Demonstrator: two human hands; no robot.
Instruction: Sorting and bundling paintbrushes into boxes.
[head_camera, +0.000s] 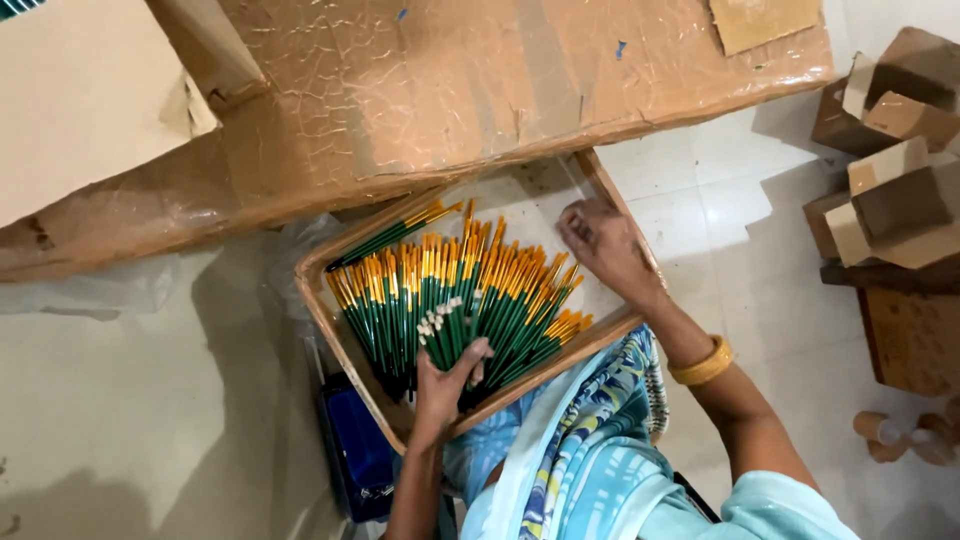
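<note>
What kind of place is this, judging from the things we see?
Probably a small packing or assembly workshop. A wooden tray holds many green-and-yellow paintbrushes, the left hand grips a bundle of them, and cardboard boxes sit on the tiled floor.

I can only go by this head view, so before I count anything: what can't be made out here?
- Lower ends of the green brushes: hidden under the left hand.
- What the right hand has under its fingers: covered by the hand.
- Near corner of the tray: behind the blue patterned cloth.
- Brush count: too small, overlapping.
</note>
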